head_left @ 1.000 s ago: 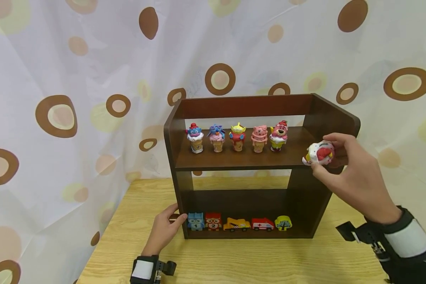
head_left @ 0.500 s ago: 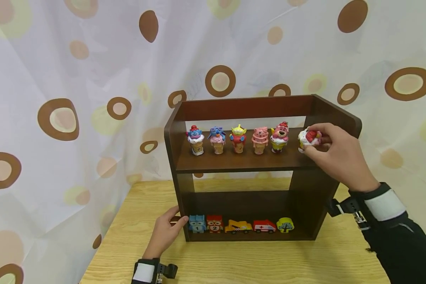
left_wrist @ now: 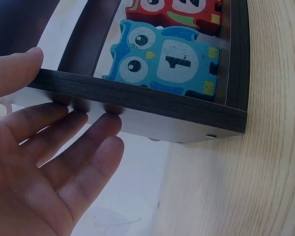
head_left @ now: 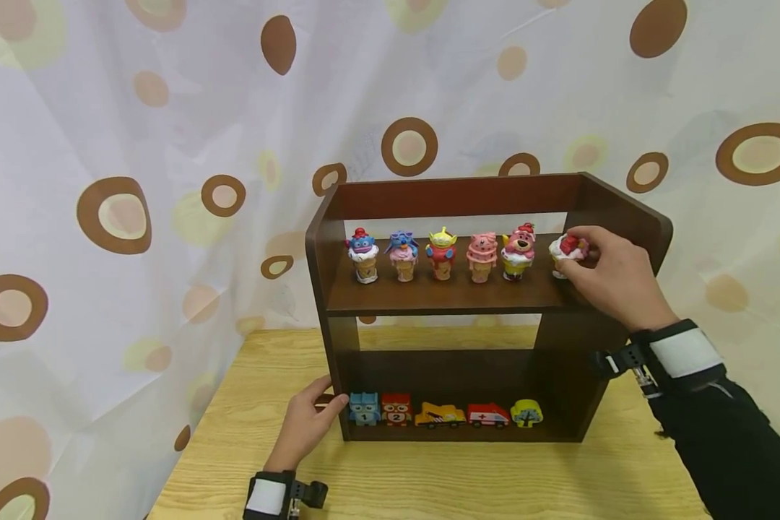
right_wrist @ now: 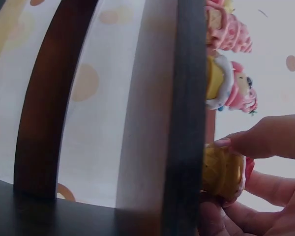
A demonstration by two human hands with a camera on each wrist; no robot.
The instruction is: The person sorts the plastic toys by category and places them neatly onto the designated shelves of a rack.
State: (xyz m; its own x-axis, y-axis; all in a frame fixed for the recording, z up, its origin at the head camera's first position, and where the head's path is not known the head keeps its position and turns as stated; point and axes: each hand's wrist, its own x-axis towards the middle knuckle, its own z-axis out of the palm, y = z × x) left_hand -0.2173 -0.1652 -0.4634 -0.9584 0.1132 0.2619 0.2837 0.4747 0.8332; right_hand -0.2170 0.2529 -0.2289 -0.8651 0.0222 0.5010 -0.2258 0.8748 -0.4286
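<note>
My right hand [head_left: 614,274] grips an ice-cream-cone figurine [head_left: 562,250] with a white top and red detail at the right end of the upper shelf. In the right wrist view its yellow cone [right_wrist: 220,172] sits between thumb and fingers, base right at the shelf board. Along the same board stand several cone figurines, the nearest a pink bear one [head_left: 517,251]. Low on the left, my left hand [head_left: 300,427] holds the side panel of the dark brown wooden shelf [head_left: 422,296]. The left wrist view shows its thumb at the panel's front edge and fingertips against the outer face.
On the lower shelf stand a blue owl block [head_left: 365,409], a red owl block [head_left: 396,409], a yellow truck [head_left: 439,415], a red ambulance [head_left: 488,414] and a yellow tree [head_left: 526,413]. The shelf stands on a wooden table [head_left: 455,480] before a patterned curtain [head_left: 169,130].
My right hand has carried the cone figurine left and inward, from the shelf's front right to beside the pink bear figurine, turning it more upright. The left hand keeps its hold.
</note>
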